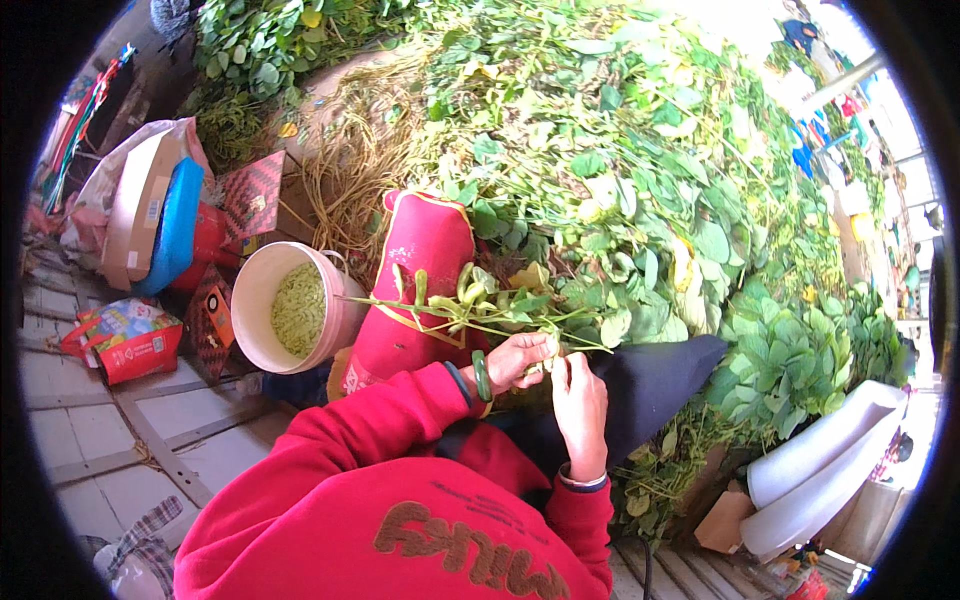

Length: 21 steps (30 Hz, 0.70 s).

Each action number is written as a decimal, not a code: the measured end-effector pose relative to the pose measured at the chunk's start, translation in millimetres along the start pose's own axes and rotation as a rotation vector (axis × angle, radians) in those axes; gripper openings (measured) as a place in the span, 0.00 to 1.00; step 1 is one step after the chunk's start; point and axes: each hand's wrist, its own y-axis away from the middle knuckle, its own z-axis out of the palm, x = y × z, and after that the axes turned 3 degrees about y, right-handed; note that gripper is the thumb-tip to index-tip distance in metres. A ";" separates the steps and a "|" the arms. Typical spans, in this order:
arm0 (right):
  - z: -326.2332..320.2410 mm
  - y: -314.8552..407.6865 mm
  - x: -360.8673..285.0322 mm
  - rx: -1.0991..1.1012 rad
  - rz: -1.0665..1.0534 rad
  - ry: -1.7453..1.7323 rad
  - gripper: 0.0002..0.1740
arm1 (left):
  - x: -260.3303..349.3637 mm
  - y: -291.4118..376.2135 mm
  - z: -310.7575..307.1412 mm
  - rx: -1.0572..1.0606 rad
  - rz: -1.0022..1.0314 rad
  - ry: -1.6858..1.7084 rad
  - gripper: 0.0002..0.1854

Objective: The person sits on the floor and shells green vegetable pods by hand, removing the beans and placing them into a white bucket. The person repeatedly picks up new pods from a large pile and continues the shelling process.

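My left hand (517, 358), with a green bangle (481, 375) at its wrist, grips a cut bean plant stalk with its fingertips. Plump green pods (471, 292) stand up along the stalk (405, 305), which reaches left over my red-covered leg (427, 247). My right hand (581, 409) has thumb and fingers pinched close beside the left fingertips. A small pale green bit, probably a pod, shows between the hands; the fingers partly hide it. Left of my leg, a tilted white plastic bucket (349, 300) holds many light green beans or pods (298, 311).
A large heap of leafy bean plants (585, 165) spreads ahead and right. Bare stalks (360, 157) lie beyond the bucket. At left are a red bag (139, 337), a blue container (172, 225) and a cardboard box (135, 210). White rolls (817, 465) lie at right.
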 end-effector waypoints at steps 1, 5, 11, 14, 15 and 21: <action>-6.4 -4.0 -20.1 0.000 0.042 0.085 0.13 | -0.9 -0.2 -3.0 -0.005 0.006 0.031 0.08; 0.6 -26.9 -84.0 0.155 -0.314 -0.140 0.12 | -4.8 2.0 -7.1 0.091 -0.005 0.064 0.10; 68.7 -51.0 -149.5 -0.016 -0.532 -0.023 0.13 | -16.5 0.8 -22.8 0.107 -0.207 0.116 0.19; 96.2 -65.6 -153.6 -0.054 -0.519 0.087 0.15 | -21.8 4.8 -49.3 -0.019 -0.300 0.129 0.25; 103.5 -68.8 -151.5 -0.062 -0.526 0.081 0.15 | -24.1 11.2 -63.7 -0.102 -0.278 0.132 0.25; 72.9 -74.7 -137.8 -0.053 -0.382 -0.462 0.11 | 39.8 82.7 -25.8 0.130 0.016 0.003 0.14</action>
